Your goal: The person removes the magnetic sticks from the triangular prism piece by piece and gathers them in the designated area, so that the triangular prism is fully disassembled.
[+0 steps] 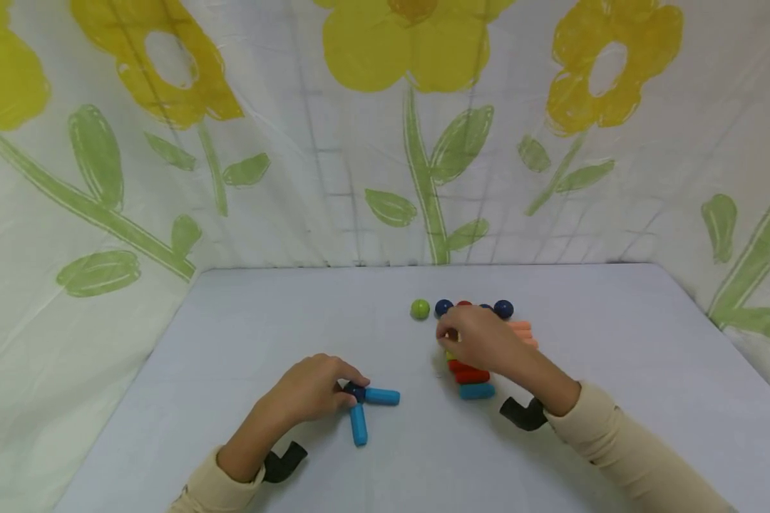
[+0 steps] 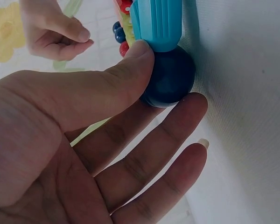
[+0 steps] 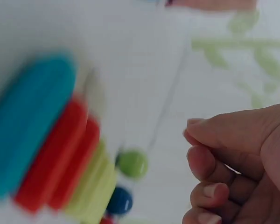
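Note:
My left hand point(image 1: 317, 388) pinches a dark blue ball point(image 2: 173, 77) between thumb and fingers, low at the white tabletop. Two light blue rods meet this ball: one rod point(image 1: 383, 397) points right, the other rod point(image 1: 358, 426) points toward me. My right hand point(image 1: 484, 338) hovers over a row of coloured rods, fingers curled and thumb near the index fingertip. Nothing shows between its fingers in the right wrist view. Beneath it lie a blue rod point(image 1: 477, 391), red rods point(image 1: 472, 376) and lime rods point(image 3: 94, 186), partly hidden in the head view.
Behind the right hand sit a green ball point(image 1: 420, 308), dark blue balls point(image 1: 503, 308) and a red ball point(image 1: 464, 303). Orange rods point(image 1: 521, 326) show beyond the right wrist. A flower-printed curtain point(image 1: 282, 214) stands along the back of the table point(image 1: 282, 306).

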`<state>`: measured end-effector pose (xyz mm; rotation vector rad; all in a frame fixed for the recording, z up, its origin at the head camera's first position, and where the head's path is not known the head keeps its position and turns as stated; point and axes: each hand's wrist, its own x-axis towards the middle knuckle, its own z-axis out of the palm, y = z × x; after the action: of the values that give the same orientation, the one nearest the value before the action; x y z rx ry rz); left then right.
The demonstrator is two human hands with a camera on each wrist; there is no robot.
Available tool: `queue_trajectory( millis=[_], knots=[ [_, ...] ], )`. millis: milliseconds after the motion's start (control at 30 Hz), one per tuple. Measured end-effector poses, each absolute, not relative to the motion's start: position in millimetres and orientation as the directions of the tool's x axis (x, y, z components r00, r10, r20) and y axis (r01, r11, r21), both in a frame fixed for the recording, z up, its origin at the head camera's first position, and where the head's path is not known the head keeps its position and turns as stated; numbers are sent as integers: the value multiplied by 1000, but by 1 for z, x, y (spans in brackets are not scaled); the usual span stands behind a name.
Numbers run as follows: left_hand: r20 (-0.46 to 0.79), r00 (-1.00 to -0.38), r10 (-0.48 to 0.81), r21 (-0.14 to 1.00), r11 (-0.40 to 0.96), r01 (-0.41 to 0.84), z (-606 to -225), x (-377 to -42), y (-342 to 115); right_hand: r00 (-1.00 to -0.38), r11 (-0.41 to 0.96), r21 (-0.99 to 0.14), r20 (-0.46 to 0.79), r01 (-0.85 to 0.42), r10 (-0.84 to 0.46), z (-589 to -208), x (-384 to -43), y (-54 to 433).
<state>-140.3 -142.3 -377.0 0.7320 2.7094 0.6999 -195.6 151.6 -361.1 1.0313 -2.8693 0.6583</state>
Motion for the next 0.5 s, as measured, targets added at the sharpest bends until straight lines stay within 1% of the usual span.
queue_trajectory(
  millis=[133,200,300,367,500],
  knots=[
    [-102,-839,535,503,755,421,-377,-141,-143,-721,649,-362,103,-668,-685,-367,-178,114],
    [-96,-835,541,502,751,428,-377,-141,-144,-709,643,-375,59,-668,-702,-373,-172,96],
    [-87,-834,545,498,749,438,-377,-141,-146,-691,630,-424,-14,-651,-723,-384,-168,75],
    [-87,-833,546,502,747,437,-377,-141,-146,-688,632,-446,-49,-634,-725,-390,-167,68],
    [-93,-835,542,507,748,429,-376,-141,-146,-676,630,-441,-68,-640,-734,-391,-164,68]
  ],
)
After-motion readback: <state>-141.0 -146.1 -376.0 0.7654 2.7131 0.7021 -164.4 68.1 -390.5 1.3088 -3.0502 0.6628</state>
